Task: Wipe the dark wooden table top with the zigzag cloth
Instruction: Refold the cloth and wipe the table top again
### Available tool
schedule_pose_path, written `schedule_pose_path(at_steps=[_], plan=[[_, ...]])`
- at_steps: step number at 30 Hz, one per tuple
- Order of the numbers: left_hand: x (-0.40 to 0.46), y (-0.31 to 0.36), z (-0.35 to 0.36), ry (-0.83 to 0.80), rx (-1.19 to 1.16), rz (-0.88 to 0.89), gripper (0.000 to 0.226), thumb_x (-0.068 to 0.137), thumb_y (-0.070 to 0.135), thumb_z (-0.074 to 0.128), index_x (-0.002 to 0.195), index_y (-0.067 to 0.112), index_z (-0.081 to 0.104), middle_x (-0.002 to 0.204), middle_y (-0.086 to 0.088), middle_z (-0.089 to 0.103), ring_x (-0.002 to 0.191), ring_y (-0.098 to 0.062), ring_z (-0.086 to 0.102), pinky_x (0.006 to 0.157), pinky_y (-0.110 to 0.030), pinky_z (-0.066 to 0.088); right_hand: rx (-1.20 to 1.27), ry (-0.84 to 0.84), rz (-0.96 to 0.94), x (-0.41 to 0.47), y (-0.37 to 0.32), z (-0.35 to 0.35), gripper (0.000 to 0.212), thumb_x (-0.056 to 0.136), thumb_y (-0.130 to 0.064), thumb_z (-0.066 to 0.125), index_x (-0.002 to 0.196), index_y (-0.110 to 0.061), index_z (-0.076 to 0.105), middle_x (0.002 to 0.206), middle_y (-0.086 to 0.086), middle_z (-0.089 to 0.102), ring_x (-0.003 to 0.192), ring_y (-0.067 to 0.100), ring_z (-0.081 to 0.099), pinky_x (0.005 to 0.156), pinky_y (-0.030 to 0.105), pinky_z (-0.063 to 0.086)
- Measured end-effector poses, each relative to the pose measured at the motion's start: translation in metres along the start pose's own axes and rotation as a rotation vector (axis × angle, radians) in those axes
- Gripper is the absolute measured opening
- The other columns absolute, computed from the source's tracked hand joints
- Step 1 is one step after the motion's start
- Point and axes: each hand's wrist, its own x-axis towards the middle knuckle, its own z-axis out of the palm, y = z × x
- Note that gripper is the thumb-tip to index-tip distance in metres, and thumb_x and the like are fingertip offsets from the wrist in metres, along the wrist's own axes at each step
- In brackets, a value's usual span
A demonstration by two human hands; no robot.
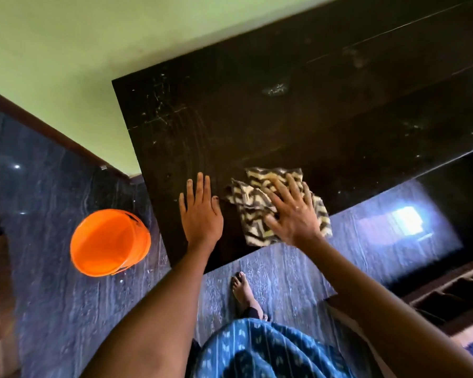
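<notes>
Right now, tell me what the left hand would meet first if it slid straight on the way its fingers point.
Nothing but bare table top: the left hand lies flat, fingers pointing toward the far scratched edge. The zigzag cloth lies off to its right, out of that line.

Scuffed dark wooden table top (pixel 257 118), soft cloth (pixel 257 203)

One head-worn camera looks steeply down (wide-angle, tilted); close above the dark table top (pixel 284 118); floor (pixel 52 309) visible below.

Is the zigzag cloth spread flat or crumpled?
Crumpled: the zigzag cloth shows bunched folds under the flat right hand.
</notes>
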Motion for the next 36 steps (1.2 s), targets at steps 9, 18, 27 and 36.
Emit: schedule_pose_path(at_steps=[9, 18, 27, 36], plan=[[-0.033, -0.013, -0.001, 0.149, -0.136, -0.058, 0.044, 0.093, 0.026, 0.037, 0.133, 0.015, 0.051, 0.144, -0.006, 0.047, 0.132, -0.030, 0.042, 0.105, -0.044, 0.034, 0.035, -0.023, 0.089, -0.011, -0.071, 0.014, 0.071, 0.090, -0.061, 0.029, 0.151, -0.028, 0.019, 0.160, 0.006, 0.008, 0.146, 0.035, -0.006, 0.114, 0.058, -0.003], [0.025, -0.045, -0.012, 0.035, -0.060, -0.350, 0.056, 0.100, 0.034, 0.030, 0.152, 0.017, 0.016, 0.161, -0.004, 0.006, 0.146, -0.033, 0.007, 0.114, -0.053, 0.014, 0.073, 0.105, 0.283, 0.089, -0.070, 0.010, 0.071, 0.090, -0.061, 0.034, 0.151, -0.037, 0.006, 0.160, 0.005, 0.000, 0.143, 0.046, -0.006, 0.109, 0.066, -0.001], [0.145, -0.079, -0.017, 0.108, -0.024, -0.185, 0.054, 0.101, 0.032, 0.028, 0.152, 0.017, 0.017, 0.160, -0.003, 0.011, 0.148, -0.026, 0.008, 0.116, -0.046, 0.019, 0.072, 0.071, 0.274, 0.220, -0.070, 0.006, 0.059, 0.091, -0.064, 0.028, 0.146, -0.044, 0.021, 0.158, -0.002, 0.014, 0.144, 0.042, -0.002, 0.110, 0.066, 0.003], [0.236, -0.093, -0.035, 0.116, -0.070, -0.195, 0.054, 0.101, 0.028, 0.028, 0.152, 0.015, 0.016, 0.161, 0.001, 0.010, 0.148, -0.026, 0.006, 0.115, -0.044, 0.024, 0.028, 0.071, 0.054, 0.314, -0.065, -0.002, 0.059, 0.090, -0.063, 0.038, 0.145, -0.046, 0.026, 0.156, -0.002, 0.024, 0.144, 0.034, 0.007, 0.111, 0.059, 0.008]])
